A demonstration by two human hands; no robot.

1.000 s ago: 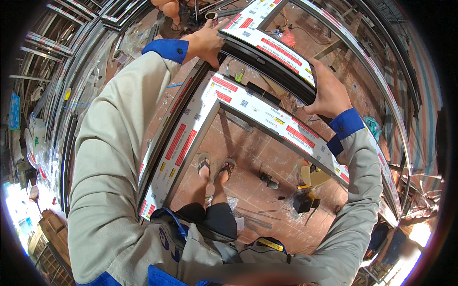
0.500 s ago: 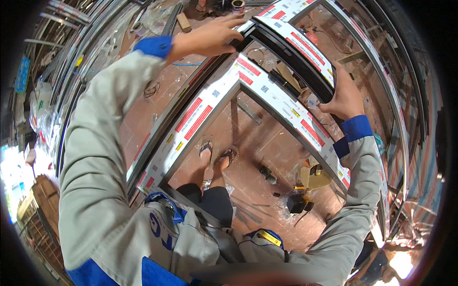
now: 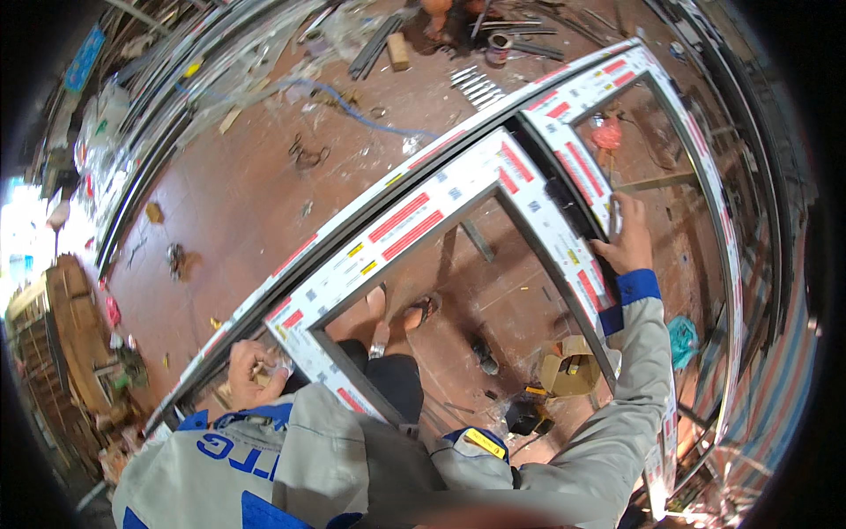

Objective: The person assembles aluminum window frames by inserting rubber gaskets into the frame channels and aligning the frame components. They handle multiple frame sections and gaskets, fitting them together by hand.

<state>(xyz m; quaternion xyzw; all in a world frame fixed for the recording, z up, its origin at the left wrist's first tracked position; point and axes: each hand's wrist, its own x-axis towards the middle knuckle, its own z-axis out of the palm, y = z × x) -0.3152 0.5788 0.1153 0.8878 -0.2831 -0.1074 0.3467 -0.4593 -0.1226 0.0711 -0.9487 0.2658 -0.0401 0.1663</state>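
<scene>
A large window or door frame in dark metal profile (image 3: pixel 295 269), partly covered with white protective film and red labels, spans the view. Inside it are a left panel (image 3: pixel 401 220) and a right panel (image 3: pixel 573 154), each with an open middle, and a narrow dark gap between them. My right hand (image 3: pixel 627 234) is closed over the filmed edge beside this gap, fingers on the right panel's rail and thumb toward the left panel. Low on the left, my left hand (image 3: pixel 254 375) is curled near the left panel's near corner; what its fingers hold, if anything, is hidden.
Through the left panel's opening show my sandalled feet (image 3: pixel 421 313), a cardboard box (image 3: pixel 571 366) and a black tool (image 3: pixel 529 416). Beyond the frame lie a blue hose (image 3: pixel 352 115), a wooden block (image 3: pixel 398 51), a can (image 3: pixel 499 48) and metal strips (image 3: pixel 478 88). Long profiles (image 3: pixel 145 189) line the left.
My left hand has come from the frame's far corner back to the near left, close to my body. My right hand stays on the rail, and the gap between the panels is narrower.
</scene>
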